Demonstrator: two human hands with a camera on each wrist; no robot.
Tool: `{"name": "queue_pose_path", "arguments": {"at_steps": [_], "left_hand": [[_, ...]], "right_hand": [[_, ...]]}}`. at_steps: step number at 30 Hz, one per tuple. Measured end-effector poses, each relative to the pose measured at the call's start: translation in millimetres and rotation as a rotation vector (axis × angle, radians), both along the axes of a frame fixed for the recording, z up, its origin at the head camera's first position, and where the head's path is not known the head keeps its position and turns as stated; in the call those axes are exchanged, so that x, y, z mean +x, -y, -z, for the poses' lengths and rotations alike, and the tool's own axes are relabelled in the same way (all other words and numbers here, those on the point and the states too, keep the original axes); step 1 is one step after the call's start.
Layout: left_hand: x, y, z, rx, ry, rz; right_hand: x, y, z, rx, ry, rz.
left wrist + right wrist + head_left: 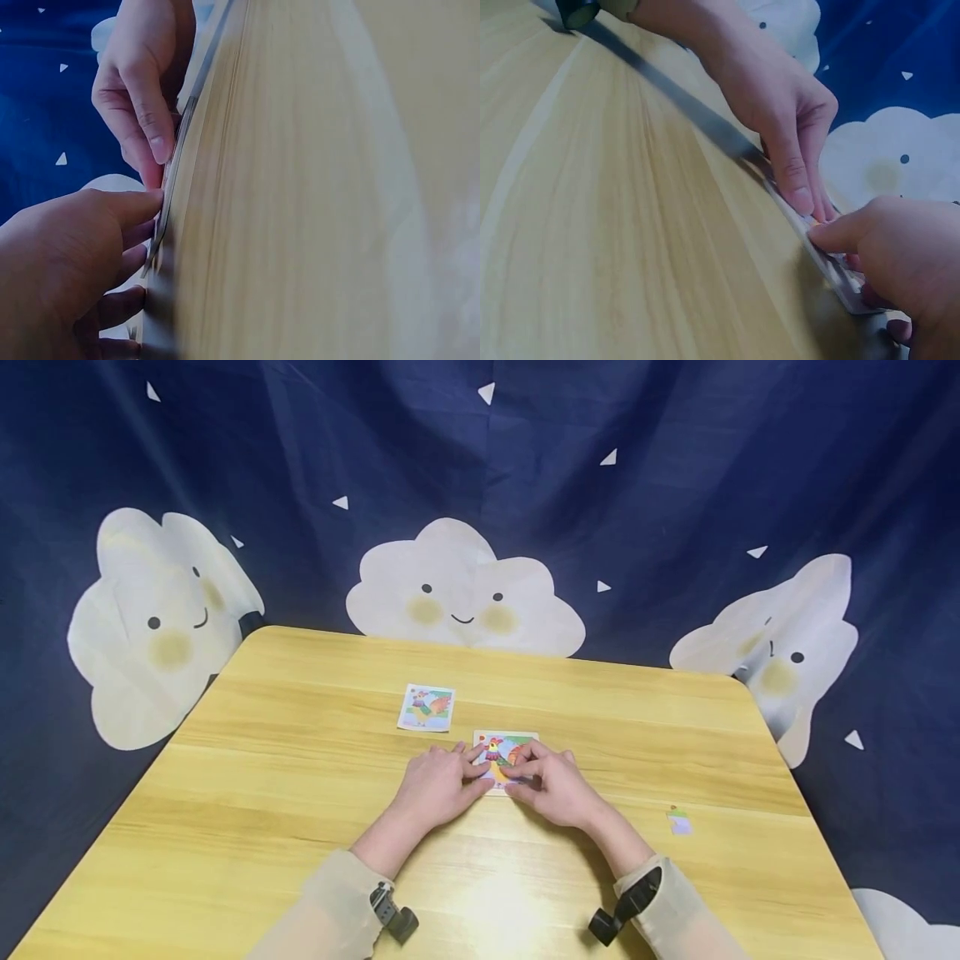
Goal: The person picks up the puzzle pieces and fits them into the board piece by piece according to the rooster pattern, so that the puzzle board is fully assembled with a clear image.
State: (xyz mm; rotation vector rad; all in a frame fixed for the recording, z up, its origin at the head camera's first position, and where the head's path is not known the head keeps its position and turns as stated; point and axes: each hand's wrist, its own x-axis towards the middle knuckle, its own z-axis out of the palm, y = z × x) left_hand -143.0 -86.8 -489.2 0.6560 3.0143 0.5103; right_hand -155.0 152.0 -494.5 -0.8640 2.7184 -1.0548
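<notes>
A small jigsaw puzzle (495, 762) with a colourful rooster picture lies near the middle of the table, partly covered by both hands. From its left side my left hand (442, 781) reaches in, with thumb and fingertips on the picture and the near rim. My right hand (557, 783) comes from the other side; its thumb touches the lower border and its fingers rest over the picture's right part. In the right wrist view, the puzzle's pale edge (832, 277) shows under the thumbs. Both thumb tips are close together there.
A square card (426, 707) with a similar rooster picture lies beyond the puzzle, to the left. One loose puzzle piece (680, 822) lies to the right on the wooden table (225, 827). A dark blue cloth (300, 435) with clouds hangs behind.
</notes>
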Motion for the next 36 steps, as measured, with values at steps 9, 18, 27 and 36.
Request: {"name": "queue_pose_path", "arguments": {"at_steps": [9, 18, 27, 36], "left_hand": [[-1.7, -6.3, 3.4, 0.007, -0.015, -0.025], [-2.4, -18.6, 8.8, 0.048, -0.034, -0.128], [-1.6, -15.7, 6.9, 0.070, -0.031, -0.105], [2.0, -6.0, -0.3, -0.096, -0.036, 0.135]], "right_hand": [[0.7, -0.1, 2.4, -0.053, 0.051, 0.019], [-1.2, -1.7, 6.9, -0.079, 0.088, 0.031], [-1.7, -7.6, 5.1, -0.051, 0.032, -0.006], [-2.9, -7.6, 6.1, -0.088, 0.043, 0.014]]}}
